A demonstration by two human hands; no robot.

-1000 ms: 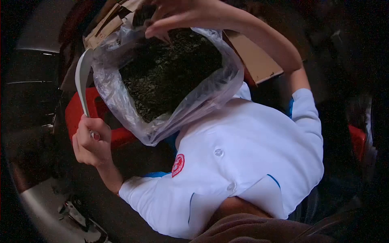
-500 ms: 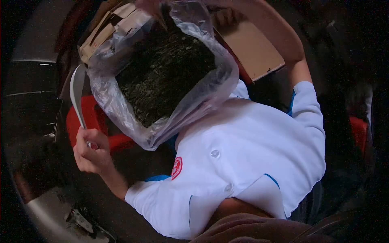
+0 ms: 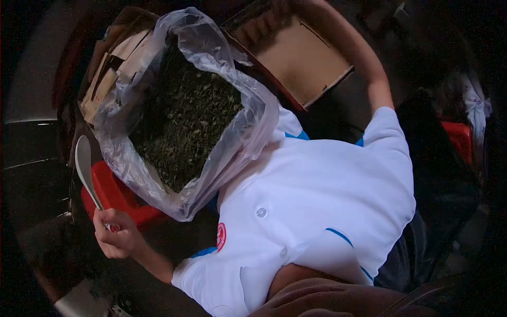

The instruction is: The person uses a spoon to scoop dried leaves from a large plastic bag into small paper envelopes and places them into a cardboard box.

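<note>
At the left, my left hand [image 3: 119, 233] is closed around the handle of a pale scoop or large spoon [image 3: 84, 165], whose blade points up, beside the bag. A clear plastic bag [image 3: 253, 113] lies open in front of me, with dark, dry leaf-like material [image 3: 185, 119] inside. My right forearm [image 3: 356, 47] reaches up past a shallow cardboard tray [image 3: 301, 61]; the hand itself is cut off or lost at the top edge. Dark finger-like shapes show at the tray's far end, too dim to tell as fingers or shadow.
Torn cardboard flaps [image 3: 113, 68] stand along the bag's left side. Beneath the bag is a red plastic object [image 3: 113, 193], perhaps a stool. Another red object [image 3: 458, 140] and a whitish plastic bag [image 3: 475, 105] are at the far right. The surroundings are dark.
The bag and scoop appear lower and further left as the view shifts. The tray appears higher, showing more of its inside. A blurred reddish shape over the bag's far edge is gone.
</note>
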